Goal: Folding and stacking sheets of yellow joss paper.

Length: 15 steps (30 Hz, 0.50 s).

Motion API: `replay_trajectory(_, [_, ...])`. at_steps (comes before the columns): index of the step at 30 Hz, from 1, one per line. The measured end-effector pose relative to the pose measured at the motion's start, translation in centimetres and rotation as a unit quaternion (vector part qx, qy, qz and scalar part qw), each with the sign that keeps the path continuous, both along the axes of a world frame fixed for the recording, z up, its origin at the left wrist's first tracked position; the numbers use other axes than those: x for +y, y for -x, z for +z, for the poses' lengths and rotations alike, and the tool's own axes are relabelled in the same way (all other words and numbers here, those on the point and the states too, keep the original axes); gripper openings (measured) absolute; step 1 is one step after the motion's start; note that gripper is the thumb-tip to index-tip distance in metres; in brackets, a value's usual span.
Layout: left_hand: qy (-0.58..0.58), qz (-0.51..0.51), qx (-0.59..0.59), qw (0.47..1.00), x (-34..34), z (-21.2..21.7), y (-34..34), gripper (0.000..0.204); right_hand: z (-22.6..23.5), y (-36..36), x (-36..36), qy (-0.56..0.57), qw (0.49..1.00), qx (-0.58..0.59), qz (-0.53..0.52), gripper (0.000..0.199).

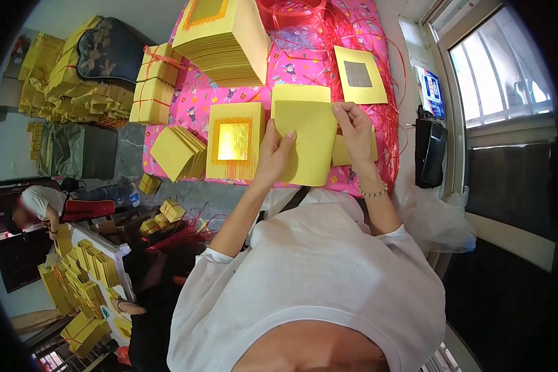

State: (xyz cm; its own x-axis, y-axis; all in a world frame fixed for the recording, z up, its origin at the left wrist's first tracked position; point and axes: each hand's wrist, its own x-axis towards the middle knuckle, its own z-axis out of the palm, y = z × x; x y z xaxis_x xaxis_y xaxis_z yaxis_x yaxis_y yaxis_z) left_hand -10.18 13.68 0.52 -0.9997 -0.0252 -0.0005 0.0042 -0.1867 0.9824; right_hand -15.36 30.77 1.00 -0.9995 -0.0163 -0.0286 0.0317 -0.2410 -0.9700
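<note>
Shirt [310,266]: white, nearest my lens, filling the lower middle of my view.
Yellow paper [307,139]: held upright over the near edge of the pink table cover [195,99], its lower edge curling; I cannot tell whether it is one sheet or several.
Left hand [276,152]: I see the thumb laid on the paper's face near its left edge, the fingers bent around that edge, partly hidden; the grip is closed with little gap.
Right hand [355,130]: thumb and fingertips pinched together at the paper's upper right corner; a beaded bracelet [373,191] circles the wrist.
Behind the paper: a paler yellow sheet [301,93] shows above its top edge.
Left of the paper: I have a foil-faced stack [234,118] just beside it, then a fanned stack [175,155].
Far side: a tall stack [242,53] of yellow sheets, with tied bundles [154,93] to its left.
Right of the paper: a sheet with a grey square [358,74], and red strings [387,133] tangled along the table's edge.
Window side: a black bag [429,152] and, lower down, a clear plastic bag [437,220].
Lower left: a co-worker [43,201] bends at another table, which bears yellow bundles [87,270].
</note>
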Motion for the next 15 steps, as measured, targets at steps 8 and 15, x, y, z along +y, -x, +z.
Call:
replay_trajectory(8, [-0.018, -0.022, -0.069, 0.997, -0.6, 0.8, 0.0, 0.044, 1.1, -2.5, 0.6, -0.022, 0.990, -0.073, 0.116, 0.022])
replay_trajectory(15, [-0.045, -0.042, -0.129, 0.990, -0.5, 0.0, 1.1, 0.036, -1.2, -2.5, 1.2, -0.086, 0.991, -0.027, 0.097, 0.026])
